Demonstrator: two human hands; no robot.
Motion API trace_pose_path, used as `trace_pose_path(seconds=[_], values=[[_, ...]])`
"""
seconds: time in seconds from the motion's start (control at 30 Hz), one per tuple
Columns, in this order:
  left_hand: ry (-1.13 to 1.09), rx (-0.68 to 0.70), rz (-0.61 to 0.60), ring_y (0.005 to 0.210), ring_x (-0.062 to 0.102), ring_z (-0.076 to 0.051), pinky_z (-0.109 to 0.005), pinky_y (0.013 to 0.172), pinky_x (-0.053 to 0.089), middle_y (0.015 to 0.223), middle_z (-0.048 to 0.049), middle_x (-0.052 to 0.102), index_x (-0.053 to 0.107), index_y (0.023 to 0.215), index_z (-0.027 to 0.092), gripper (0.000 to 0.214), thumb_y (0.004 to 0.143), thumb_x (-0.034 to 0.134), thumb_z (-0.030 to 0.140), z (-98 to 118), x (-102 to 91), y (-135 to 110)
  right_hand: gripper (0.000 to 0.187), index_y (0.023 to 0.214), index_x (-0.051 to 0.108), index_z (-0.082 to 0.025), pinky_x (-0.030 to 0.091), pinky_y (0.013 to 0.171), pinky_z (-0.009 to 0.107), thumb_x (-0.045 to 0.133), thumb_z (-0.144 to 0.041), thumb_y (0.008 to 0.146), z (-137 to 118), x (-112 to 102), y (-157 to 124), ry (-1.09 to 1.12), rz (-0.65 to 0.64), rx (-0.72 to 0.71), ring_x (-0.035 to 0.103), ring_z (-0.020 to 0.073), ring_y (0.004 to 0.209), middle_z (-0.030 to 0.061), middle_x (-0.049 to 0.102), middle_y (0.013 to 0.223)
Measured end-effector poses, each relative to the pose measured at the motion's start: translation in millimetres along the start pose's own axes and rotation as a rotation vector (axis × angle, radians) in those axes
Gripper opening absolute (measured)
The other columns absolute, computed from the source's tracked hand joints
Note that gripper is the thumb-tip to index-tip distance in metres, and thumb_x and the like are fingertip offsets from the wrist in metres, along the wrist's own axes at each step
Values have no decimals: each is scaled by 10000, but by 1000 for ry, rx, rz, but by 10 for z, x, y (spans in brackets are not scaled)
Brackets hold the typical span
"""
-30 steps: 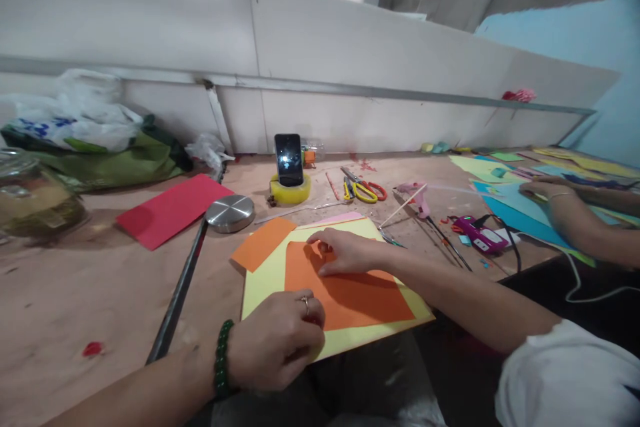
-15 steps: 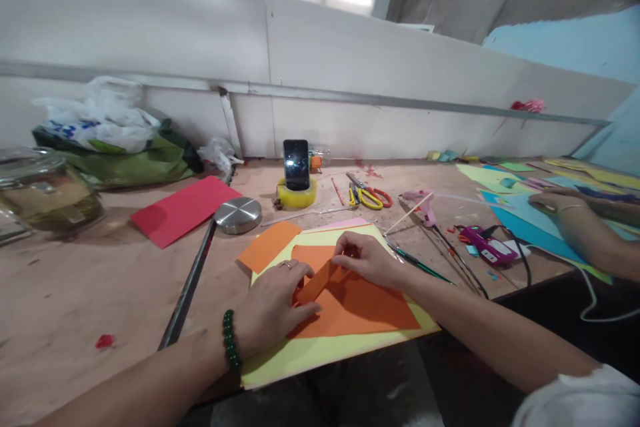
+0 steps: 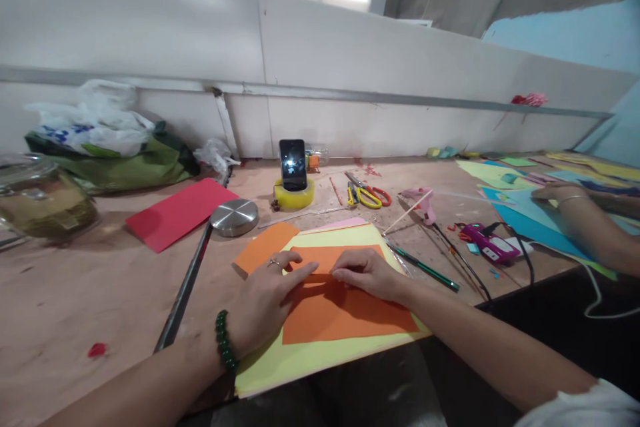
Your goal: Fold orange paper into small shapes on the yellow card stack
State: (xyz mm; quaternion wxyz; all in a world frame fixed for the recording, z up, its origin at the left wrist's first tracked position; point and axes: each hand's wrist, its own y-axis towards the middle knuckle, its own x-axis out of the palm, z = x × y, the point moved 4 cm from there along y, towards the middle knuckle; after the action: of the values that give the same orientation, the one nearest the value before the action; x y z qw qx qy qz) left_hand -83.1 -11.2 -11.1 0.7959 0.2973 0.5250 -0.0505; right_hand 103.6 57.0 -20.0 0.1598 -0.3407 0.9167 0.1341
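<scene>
An orange paper sheet (image 3: 345,310) lies on a larger yellow sheet (image 3: 305,357) at the near edge of the wooden table (image 3: 75,293). My left hand (image 3: 267,297), with a ring and a green bead bracelet, lies flat on the orange sheet's left part, fingers stretched out. My right hand (image 3: 367,273) presses flat on the sheet's upper edge, its fingertips almost meeting the left hand's. Neither hand holds anything. A second orange piece (image 3: 260,245) sticks out from under the yellow sheet at the upper left.
A phone (image 3: 293,163) stands in a yellow tape roll. Scissors (image 3: 365,192), glue guns (image 3: 483,243), a green pen (image 3: 425,268), a steel lid (image 3: 234,216), red paper (image 3: 180,211), a glass jar (image 3: 40,197) and bags lie around. Another person's arm (image 3: 590,227) rests on blue paper at the right.
The orange sheet's lifted left corner has been laid down flat. Both hands went from pinching the fold to pressing flat along the sheet's upper edge.
</scene>
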Motion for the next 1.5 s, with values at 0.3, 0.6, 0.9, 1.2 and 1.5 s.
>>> trace_pose_path(seconds=[0.3,0.6,0.9,1.2,1.5], values=[[72,43,-168,893,625,-248,-377,743,539,1039,-97,651,598,1216,233,434,828,505,63,53,-10,30,301,865,689,-159,452,567,239,718,-442,768,-138,20,-47,-145,-68,-113,540,129,636,43,632,783],[6,26,-236,839,583,-220,-331,734,494,947,-79,641,695,990,210,305,867,585,466,115,-51,78,305,867,694,-166,485,656,259,720,-457,782,-151,50,-75,-357,-80,-258,591,154,730,71,632,875],[-15,40,-270,849,568,-227,-356,753,472,920,-84,621,702,955,211,227,898,501,301,200,-94,82,274,878,720,-164,500,680,256,700,-429,812,-147,59,-94,-392,-81,-300,616,150,740,79,640,900],[-68,71,-214,808,593,-202,-317,710,494,880,-76,642,715,870,202,227,904,507,286,207,-80,65,288,930,724,-172,494,625,238,700,-433,810,-114,46,-93,-378,-104,-293,601,143,724,78,640,914],[-134,19,-138,731,630,-179,-284,648,502,825,-61,691,670,1062,200,309,966,379,239,97,-45,40,263,910,690,-162,512,713,273,519,-360,942,-61,29,-63,-391,-33,-285,633,166,771,78,672,849]])
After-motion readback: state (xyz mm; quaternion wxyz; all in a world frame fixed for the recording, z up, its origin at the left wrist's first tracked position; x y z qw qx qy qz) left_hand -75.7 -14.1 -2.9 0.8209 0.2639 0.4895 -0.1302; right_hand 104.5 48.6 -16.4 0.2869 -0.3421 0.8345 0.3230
